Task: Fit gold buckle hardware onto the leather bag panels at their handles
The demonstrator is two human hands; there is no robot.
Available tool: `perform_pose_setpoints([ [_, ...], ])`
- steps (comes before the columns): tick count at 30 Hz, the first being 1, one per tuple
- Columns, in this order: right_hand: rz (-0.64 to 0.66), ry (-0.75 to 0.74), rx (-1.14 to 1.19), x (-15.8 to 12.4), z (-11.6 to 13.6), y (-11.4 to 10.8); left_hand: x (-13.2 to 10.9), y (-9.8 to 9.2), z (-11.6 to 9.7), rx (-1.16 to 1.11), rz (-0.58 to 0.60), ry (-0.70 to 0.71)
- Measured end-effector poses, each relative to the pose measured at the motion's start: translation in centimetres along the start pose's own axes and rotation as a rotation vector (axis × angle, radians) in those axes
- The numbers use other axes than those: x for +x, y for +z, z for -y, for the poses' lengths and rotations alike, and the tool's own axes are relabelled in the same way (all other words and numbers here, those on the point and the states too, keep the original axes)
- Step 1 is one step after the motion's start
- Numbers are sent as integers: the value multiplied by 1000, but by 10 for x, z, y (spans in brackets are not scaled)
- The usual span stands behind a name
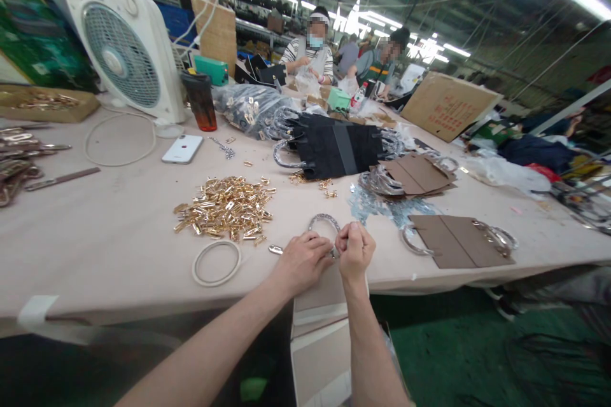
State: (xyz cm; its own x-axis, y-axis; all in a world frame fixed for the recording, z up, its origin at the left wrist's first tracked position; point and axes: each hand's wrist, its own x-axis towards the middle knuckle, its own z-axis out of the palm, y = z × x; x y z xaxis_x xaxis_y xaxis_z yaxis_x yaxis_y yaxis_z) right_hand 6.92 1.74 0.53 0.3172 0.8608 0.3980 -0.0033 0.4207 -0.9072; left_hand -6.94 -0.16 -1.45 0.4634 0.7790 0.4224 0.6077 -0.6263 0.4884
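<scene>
A handbag panel [319,292], brown with a pale lower part, lies over the table's front edge and hangs below it. Its round handle [323,217], which looks wrapped in clear plastic, sticks up behind my hands. My left hand [305,259] is closed over the panel at the foot of the handle, fingers curled together. Beside it, my right hand [356,248] makes a fist at the handle's right end. Whatever its fingers pinch is hidden. Just left of my left hand lies a small metal buckle piece [275,249].
Gold metal fittings [229,206] form a pile at left, behind a tape roll [216,263]. Brown bag panels [461,241] lie at right; black ones [341,146] are stacked farther back. A phone [182,149], tumbler [198,102] and fan [124,44] stand left. Two people work opposite.
</scene>
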Motion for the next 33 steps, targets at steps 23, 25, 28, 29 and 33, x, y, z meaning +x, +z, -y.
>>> perform_pose_setpoints([
  [23, 93, -92, 184, 15, 30, 5, -1, -2, 1, 15, 34, -54],
  [25, 115, -113, 167, 14, 29, 5, 0, -2, 0, 13, 32, -57],
  [28, 156, -59, 71, 10, 19, 3, 1, -4, 0, 27, 53, -77],
  [29, 162, -42, 58, 8, 17, 2, 1, -4, 0, 32, 65, -83],
  [33, 117, -97, 165, 9, 28, 2, 1, -4, 0, 33, 98, -95],
])
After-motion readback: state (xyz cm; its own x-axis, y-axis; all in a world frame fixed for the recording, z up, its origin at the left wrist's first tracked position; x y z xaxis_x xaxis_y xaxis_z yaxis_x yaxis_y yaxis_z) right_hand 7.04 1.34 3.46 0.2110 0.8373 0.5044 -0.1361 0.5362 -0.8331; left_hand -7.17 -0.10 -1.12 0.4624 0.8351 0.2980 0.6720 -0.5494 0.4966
